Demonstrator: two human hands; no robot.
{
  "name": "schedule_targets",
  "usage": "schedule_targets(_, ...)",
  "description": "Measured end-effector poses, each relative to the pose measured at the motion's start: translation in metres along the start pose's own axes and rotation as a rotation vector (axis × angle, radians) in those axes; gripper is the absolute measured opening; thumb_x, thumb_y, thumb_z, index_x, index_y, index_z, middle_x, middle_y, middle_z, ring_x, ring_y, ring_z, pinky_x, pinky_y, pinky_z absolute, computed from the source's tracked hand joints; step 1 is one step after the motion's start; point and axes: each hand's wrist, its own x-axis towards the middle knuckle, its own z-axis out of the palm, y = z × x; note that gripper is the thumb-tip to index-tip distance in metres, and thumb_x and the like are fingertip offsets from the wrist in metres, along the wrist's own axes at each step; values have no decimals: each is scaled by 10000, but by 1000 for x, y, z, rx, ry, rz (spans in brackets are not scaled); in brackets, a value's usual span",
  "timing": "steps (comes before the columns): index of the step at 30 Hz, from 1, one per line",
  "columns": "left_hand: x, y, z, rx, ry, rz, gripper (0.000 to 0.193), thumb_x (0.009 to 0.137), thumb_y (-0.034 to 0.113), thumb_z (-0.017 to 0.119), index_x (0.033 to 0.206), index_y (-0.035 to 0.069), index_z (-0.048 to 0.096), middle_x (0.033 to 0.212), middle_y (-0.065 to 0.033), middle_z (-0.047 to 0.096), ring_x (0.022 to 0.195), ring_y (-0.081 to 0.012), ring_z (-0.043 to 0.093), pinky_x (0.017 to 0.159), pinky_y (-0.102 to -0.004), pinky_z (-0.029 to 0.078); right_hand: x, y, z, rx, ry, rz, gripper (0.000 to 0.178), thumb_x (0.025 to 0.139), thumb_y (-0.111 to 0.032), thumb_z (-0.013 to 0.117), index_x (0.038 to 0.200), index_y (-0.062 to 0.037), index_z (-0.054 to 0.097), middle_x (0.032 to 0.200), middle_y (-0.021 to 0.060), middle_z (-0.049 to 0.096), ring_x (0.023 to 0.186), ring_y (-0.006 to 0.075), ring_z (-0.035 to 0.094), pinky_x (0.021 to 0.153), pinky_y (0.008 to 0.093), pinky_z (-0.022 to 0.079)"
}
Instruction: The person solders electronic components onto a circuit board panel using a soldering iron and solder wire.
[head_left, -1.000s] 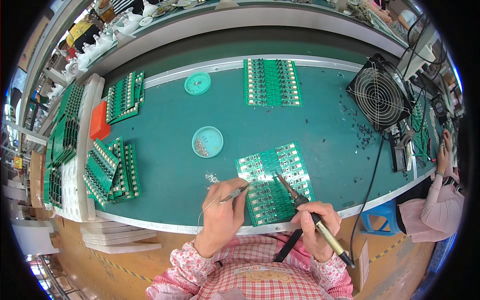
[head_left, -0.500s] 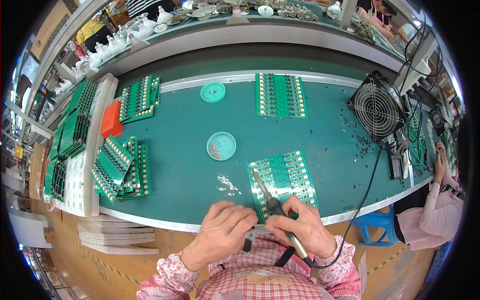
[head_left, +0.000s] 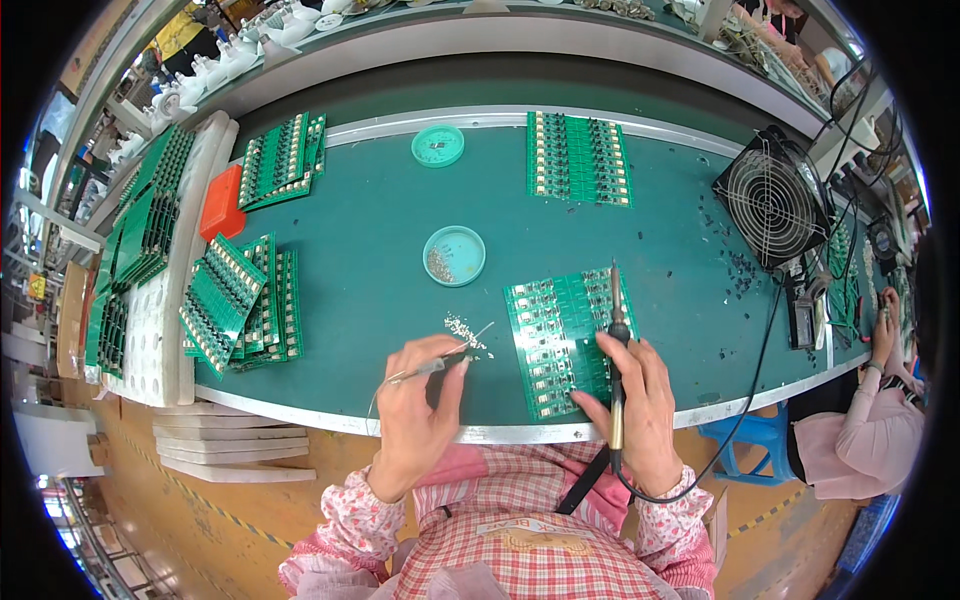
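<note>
In my right hand [head_left: 645, 415] is a soldering iron [head_left: 617, 375], its tip pointing away from me. The iron lies over the right side of a green circuit board panel [head_left: 560, 345] carrying rows of small pale parts. My right thumb reaches the panel's near right part. My left hand [head_left: 420, 400] pinches a slim tool [head_left: 425, 368] with a clear body and dark end; its exact kind is unclear. A thin silvery wire also shows at these fingers, beside a scatter of tiny white pieces [head_left: 466, 335] on the green tabletop.
A round dish [head_left: 454, 257] holds small parts; another dish [head_left: 438, 147] sits farther back. Board panels [head_left: 240, 310] are stacked left, near an orange box [head_left: 222, 203]. Another panel [head_left: 580, 160] lies at the back. A fan [head_left: 772, 200] stands right; the iron's cord [head_left: 745, 410] runs there.
My hands have moved apart. The left reached forward to the white pieces with its tool; the right shifted right, turning the iron from over the panel's left side to point straight away.
</note>
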Motion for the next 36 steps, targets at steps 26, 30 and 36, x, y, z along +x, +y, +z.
schedule_targets(26, -5, -5, 11, 77, 11, -18, 165, 855, -29, 678, 1011, 17, 656, 1008, -104, 698, 904, -268, 650, 845, -355, 458, -3, 8, 6, 83, 305, 36, 541, 752, -63, 822, 1255, -33, 624, 1043, 188, 609, 883, 311, 630, 734, 363, 529)
schedule_targets(30, -4, -4, 12, 103, 8, -13, 167, 857, -33, 673, 1015, 17, 651, 1007, -108, 696, 897, -265, 647, 838, -354, 461, -4, 8, 6, 94, 317, 32, 527, 757, -59, 816, 1249, -34, 629, 1047, 191, 616, 879, 309, 633, 734, 365, 529)
schedule_targets(36, -4, -3, 12, 114, 10, -19, 146, 862, -28, 665, 1001, 17, 657, 992, -110, 694, 884, -269, 642, 824, -354, 464, -5, 8, 6, 100, 312, 41, 513, 758, -47, 810, 1241, -36, 637, 1051, 197, 621, 888, 311, 634, 735, 367, 530)
